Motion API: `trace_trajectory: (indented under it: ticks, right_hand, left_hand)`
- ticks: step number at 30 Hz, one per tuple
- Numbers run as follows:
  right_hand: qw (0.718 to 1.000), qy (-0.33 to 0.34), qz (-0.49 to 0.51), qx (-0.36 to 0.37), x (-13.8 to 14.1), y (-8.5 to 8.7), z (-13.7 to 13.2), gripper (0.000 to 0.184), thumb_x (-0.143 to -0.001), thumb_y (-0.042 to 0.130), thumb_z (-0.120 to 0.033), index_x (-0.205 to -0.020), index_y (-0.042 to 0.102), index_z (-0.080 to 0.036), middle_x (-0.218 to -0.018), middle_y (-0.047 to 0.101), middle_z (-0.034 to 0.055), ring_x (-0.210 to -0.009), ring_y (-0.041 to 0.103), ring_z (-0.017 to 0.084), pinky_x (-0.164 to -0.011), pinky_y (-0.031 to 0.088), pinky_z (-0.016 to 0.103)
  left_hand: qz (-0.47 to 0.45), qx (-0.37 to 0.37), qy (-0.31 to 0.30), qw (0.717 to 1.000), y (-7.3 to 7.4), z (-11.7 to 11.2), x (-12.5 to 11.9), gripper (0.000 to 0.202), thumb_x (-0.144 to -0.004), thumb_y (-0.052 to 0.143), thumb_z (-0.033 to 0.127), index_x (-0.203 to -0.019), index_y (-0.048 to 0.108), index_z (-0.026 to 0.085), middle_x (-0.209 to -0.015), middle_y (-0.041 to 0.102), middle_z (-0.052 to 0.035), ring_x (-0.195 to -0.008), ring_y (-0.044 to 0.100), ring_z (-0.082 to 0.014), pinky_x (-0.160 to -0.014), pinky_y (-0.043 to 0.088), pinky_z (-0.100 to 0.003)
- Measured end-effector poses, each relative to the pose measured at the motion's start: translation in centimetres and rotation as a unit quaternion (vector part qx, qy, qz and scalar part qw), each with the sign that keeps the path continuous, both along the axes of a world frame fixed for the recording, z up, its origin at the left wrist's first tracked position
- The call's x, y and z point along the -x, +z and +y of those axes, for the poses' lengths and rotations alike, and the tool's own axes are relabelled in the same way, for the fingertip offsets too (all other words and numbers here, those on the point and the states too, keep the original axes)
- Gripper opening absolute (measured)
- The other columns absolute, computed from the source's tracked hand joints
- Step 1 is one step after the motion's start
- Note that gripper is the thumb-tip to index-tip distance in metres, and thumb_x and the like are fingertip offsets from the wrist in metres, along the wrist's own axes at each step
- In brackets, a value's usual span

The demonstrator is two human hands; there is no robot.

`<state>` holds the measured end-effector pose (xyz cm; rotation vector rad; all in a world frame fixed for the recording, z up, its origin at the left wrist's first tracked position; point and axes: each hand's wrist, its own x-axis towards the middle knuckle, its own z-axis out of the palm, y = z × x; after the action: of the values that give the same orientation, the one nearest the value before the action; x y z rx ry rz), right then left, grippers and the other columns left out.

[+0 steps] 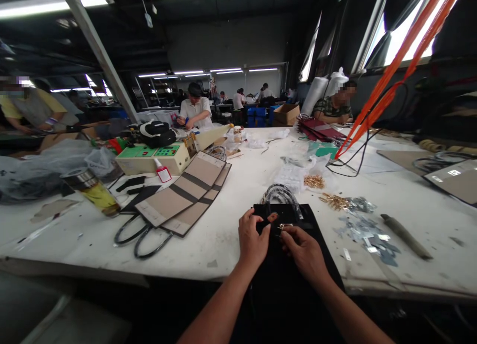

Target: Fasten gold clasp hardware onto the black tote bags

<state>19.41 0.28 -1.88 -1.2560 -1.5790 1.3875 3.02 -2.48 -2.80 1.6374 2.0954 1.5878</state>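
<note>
at 9 o'clock on the white worktable [208,249], a heap of clear plastic bags [44,172] is piled, with a metal-topped jar of yellow liquid [91,191] lying on its side just beside it. a co-worker in a yellow top [32,108] is seated beyond, at 10 o'clock. also at 10 o'clock, tan-and-black bag panels [182,192] are stacked on the table, with black looped bag handles [143,237] beneath them and a green-and-cream control box [152,158] farther off. a co-worker in a white shirt [194,108] is seen at 11 o'clock, across the table.

at 6 o'clock, a black bag [286,279] is laid flat on the table's near edge. the left hand [255,237] is closed on a black tab at the bag's top edge, and a small gold fitting [285,226] is pinched by the right hand [303,254], close beside it. a coiled handle [281,197] is laid just beyond, at 12 o'clock.

at 1 o'clock, a co-worker in a checked shirt [333,108] is seated behind maroon bag panels [318,129]. gold fittings [334,201] are scattered near 2 o'clock, under orange straps [387,71] hanging farther off. silver scraps [367,232] and an olive-green tool handle [406,236] are lying at 3 o'clock.
</note>
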Motion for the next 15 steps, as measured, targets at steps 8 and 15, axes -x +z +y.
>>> trace_trajectory:
  ticks: [8,15]
  right_hand:
    - [0.998,0.002,-0.05,-0.033,0.8,0.2,0.5,0.064,-0.082,0.059,-0.073,-0.112,0.068,-0.017,-0.09,0.069,0.0054,-0.075,0.064,0.007,-0.063,0.047,0.013]
    - [0.995,0.016,-0.078,-0.065,2.1,1.2,0.6,0.061,-0.083,0.059,-0.07,-0.106,0.072,-0.015,-0.083,0.069,0.0053,-0.067,0.058,0.005,-0.063,0.042,0.013]
  left_hand:
    - [-0.087,0.025,-0.038,0.995,1.2,-1.6,1.8,0.035,-0.106,0.044,0.042,-0.117,0.072,0.025,-0.116,0.071,-0.0038,-0.106,0.064,-0.0186,-0.095,0.049,-0.033]
    - [-0.227,0.04,-0.069,0.971,2.6,-2.7,1.6,0.044,-0.102,0.051,0.053,-0.125,0.073,0.023,-0.128,0.071,-0.0068,-0.122,0.064,-0.0232,-0.107,0.048,-0.037]
